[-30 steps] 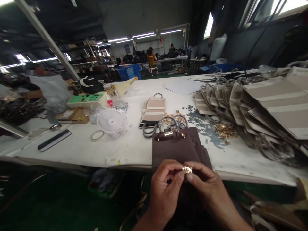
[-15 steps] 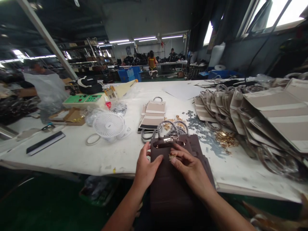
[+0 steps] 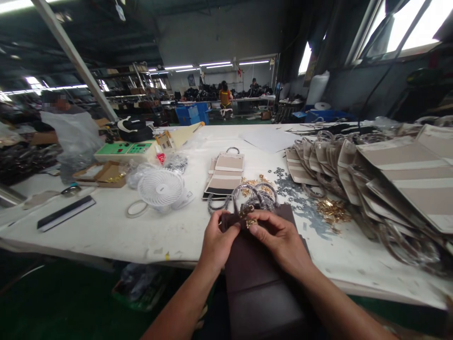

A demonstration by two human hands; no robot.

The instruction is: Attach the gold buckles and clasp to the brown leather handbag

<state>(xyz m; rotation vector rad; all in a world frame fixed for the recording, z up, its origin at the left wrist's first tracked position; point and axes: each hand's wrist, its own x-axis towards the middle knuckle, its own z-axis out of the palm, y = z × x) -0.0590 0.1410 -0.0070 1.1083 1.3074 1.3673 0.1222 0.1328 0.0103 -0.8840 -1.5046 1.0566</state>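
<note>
- both forearms reach up from below, thumbs pointing inward
- left hand [image 3: 216, 243] pinches the brown bag [image 3: 256, 271] near its top edge; bag's at the table's front edge
- right hand [image 3: 279, 238] grips one gold fitting [image 3: 251, 222] thumb-to-fingertips, right over the bag
- one white fan [image 3: 162, 189], two heaps of gold bits [image 3: 332, 210], too jumbled to count

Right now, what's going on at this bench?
Someone's left hand grips the upper edge of a dark brown panel, thumb in front. The right hand pinches a small gold-coloured fitting near that edge; whether it touches the panel is hard to tell. The panel overhangs the near side of the white table. To the right lie a pile of gold-coloured parts and stacked beige panels; a white fan is to the left.
</note>
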